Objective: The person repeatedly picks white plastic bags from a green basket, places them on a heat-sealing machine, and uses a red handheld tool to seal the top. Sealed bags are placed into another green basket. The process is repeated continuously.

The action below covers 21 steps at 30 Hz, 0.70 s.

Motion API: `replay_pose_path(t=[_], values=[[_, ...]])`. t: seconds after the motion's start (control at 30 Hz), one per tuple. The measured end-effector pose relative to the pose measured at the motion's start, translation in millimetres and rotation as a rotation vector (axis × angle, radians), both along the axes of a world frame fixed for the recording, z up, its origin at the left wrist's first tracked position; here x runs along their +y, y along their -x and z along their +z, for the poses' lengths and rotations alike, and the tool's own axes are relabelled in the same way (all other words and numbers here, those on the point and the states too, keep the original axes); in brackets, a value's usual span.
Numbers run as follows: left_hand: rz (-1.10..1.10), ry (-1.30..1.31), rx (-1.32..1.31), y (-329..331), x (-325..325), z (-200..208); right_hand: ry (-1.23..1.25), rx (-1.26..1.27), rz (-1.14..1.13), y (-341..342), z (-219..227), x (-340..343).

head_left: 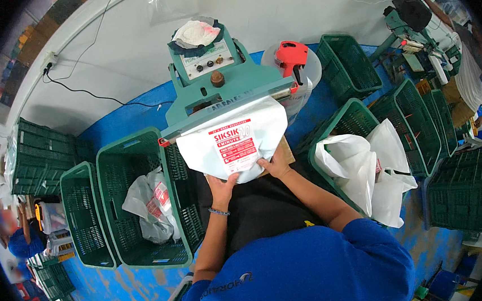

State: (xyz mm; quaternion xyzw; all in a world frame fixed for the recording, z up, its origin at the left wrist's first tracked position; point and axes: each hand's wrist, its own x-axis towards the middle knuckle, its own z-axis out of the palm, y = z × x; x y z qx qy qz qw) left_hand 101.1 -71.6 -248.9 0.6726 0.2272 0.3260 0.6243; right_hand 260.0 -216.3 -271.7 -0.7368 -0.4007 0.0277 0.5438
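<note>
The sealing machine is muted teal with a pale front panel. In front of it, the bag is white with red print. Left of the machine, a crate is dark green; right of it, a label gun is red and black.

We gripped with left hand and right hand near mid-frame, thumbs turned inward, forearms slanting upward from below.

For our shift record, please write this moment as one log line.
left hand: holds white pouch; right hand: holds same pouch; pouch's upper edge: along green sealing machine; left crate: bags; right crate: white bags
</note>
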Motion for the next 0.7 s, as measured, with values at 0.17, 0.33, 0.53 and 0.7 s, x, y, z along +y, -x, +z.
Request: replay_pose_path(t=[0.17, 0.33, 0.53, 0.7], values=[[0.042, -0.044, 0.003, -3, -3, 6, -0.038, 0.055, 0.028, 2, 17, -9], [0.009, -0.123, 0.06, -1, -3, 13, -0.287, 0.219, 0.035, 7, 30, -9], [0.048, -0.181, 0.011, -3, -4, 18, -0.426, 0.715, -0.126, -45, 74, -17], [0.003, -0.012, 0.045, -2, -4, 18, -0.111, 0.437, -0.08, -113, 100, 8]])
